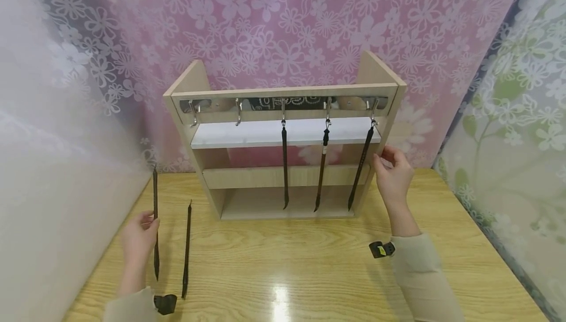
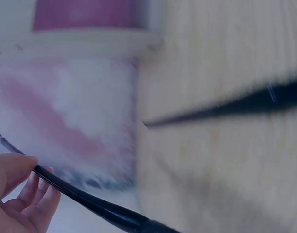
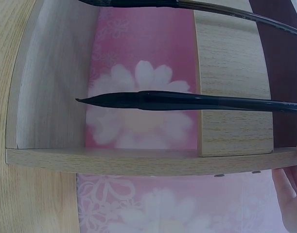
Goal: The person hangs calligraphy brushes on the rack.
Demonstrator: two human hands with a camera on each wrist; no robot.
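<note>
My left hand (image 1: 139, 238) holds a dark writing brush (image 1: 155, 243) between thumb and fingers, its bristle end pointing toward me. In the left wrist view, the thumb and fingers pinch the slim shaft (image 2: 80, 194). Just right of it, a second dark brush (image 1: 187, 248) lies on the table. Three more brushes hang from hooks on a small wooden shelf (image 1: 287, 177): one in the middle (image 1: 285, 164), a brown one (image 1: 322, 169) and one at the right (image 1: 361, 167). My right hand (image 1: 393, 172) grips the shelf's right side panel (image 3: 138, 160), thumb at its front edge, fingers on the outside.
A shiny metal strip (image 1: 223, 105) with several hooks runs across the shelf's top front. Its two left hooks (image 1: 239, 111) hold no brush. The wooden table (image 1: 274, 258) meets a flowered pink backdrop (image 1: 283, 27), with a pale wall (image 1: 57, 164) close at the left.
</note>
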